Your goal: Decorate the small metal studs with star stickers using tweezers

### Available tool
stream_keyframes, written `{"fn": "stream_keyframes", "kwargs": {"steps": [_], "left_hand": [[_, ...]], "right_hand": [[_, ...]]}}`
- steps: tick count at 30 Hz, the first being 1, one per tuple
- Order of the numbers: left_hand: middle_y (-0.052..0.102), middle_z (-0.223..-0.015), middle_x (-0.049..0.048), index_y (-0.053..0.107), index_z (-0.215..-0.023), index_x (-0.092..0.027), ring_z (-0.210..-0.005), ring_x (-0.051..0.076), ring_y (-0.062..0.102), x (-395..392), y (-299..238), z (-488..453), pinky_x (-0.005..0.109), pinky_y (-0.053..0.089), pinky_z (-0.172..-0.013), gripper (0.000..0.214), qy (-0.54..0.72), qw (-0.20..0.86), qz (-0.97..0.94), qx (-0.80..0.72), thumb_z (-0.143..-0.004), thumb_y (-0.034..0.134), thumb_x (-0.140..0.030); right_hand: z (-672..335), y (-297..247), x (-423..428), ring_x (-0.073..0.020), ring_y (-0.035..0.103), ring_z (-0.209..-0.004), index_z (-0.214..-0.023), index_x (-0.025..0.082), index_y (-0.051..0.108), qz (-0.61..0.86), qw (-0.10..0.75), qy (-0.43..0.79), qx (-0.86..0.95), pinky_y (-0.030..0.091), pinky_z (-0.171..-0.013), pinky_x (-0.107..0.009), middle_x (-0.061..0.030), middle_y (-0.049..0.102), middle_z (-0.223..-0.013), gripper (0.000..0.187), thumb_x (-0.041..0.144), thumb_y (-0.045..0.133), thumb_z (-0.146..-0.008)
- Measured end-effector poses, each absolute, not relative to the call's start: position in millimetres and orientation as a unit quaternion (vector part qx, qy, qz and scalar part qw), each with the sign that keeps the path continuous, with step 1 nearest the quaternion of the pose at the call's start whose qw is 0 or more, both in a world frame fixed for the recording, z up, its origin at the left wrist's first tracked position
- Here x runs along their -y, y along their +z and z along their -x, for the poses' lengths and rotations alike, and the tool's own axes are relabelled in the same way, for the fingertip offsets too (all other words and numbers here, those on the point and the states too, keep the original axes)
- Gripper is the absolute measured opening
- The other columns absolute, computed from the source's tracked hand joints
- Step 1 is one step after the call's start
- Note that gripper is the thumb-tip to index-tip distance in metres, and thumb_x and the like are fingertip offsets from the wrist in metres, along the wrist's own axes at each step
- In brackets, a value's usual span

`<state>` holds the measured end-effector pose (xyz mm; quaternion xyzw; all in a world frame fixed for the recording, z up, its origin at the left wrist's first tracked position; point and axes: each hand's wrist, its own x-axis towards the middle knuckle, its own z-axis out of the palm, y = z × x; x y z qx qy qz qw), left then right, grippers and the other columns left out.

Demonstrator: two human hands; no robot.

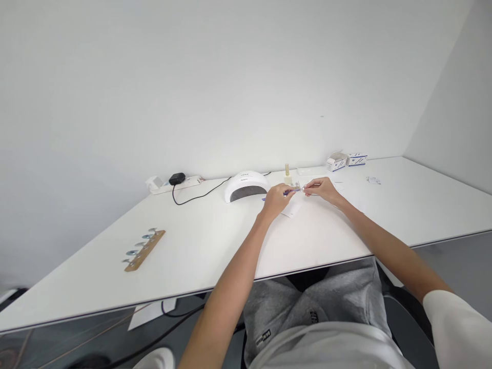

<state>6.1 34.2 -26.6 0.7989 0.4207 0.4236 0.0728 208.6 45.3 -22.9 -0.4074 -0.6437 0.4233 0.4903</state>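
My left hand (275, 199) is closed around a small, narrow blue-purple thing (286, 192) that sticks out past the fingers; its kind is too small to tell. Close beside it, my right hand (320, 189) pinches a tiny pale piece (303, 189) between thumb and fingers. The two hands nearly meet above the white table (315, 236). Under the left hand lies a white sheet of paper (291, 209). Just behind the hands stands a nail polish bottle (288, 179) with a pale yellow cap. A white nail lamp (248, 185) is to the left of my left hand.
A wooden strip (145, 251) carrying several nail tips on stands lies at left. A power strip (169, 188) with a black adapter (177, 178) is at the back left. Two small boxes (336, 162) stand at the back right, with a small packet (373, 180) farther right.
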Motion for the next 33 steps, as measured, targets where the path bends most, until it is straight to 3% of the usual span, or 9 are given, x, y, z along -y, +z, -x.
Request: {"fn": "stream_keyframes", "kwargs": {"steps": [20,26,33], "left_hand": [[0.068,-0.082,0.0048,0.070,-0.080,-0.018,-0.074,0.017,0.060,-35.4,-26.2,-5.6,0.028,0.045,-0.071,0.013,0.391,0.069,-0.803,-0.444,-0.082,0.059,-0.024],[0.068,-0.084,0.0052,0.070,-0.081,-0.019,-0.075,0.018,0.060,-33.7,-24.6,-5.5,0.029,0.046,-0.072,0.015,0.356,0.051,-0.807,-0.468,-0.083,0.057,-0.026],[0.068,-0.081,0.0061,0.070,-0.077,-0.019,-0.075,0.020,0.060,-36.8,-29.2,-5.1,0.031,0.046,-0.070,0.015,0.357,0.035,-0.808,-0.467,-0.082,0.056,-0.024]], "right_hand": [[-208.0,-23.6,-45.5,-0.0163,0.064,-0.059,-0.066,0.014,0.070,0.406,0.491,0.400,0.659,0.054,-0.068,-0.032,-0.0051,0.068,-0.063,0.028,0.037,0.081,-0.055],[-208.3,-29.7,-50.4,-0.0164,0.063,-0.057,-0.067,0.015,0.069,0.413,0.485,0.350,0.687,0.053,-0.063,-0.031,-0.0050,0.069,-0.063,0.027,0.037,0.080,-0.056],[-207.2,-32.2,-50.7,-0.0196,0.065,-0.069,-0.068,0.017,0.069,0.426,0.479,0.276,0.716,0.053,-0.069,-0.032,-0.0068,0.071,-0.073,0.017,0.032,0.074,-0.062]]}}
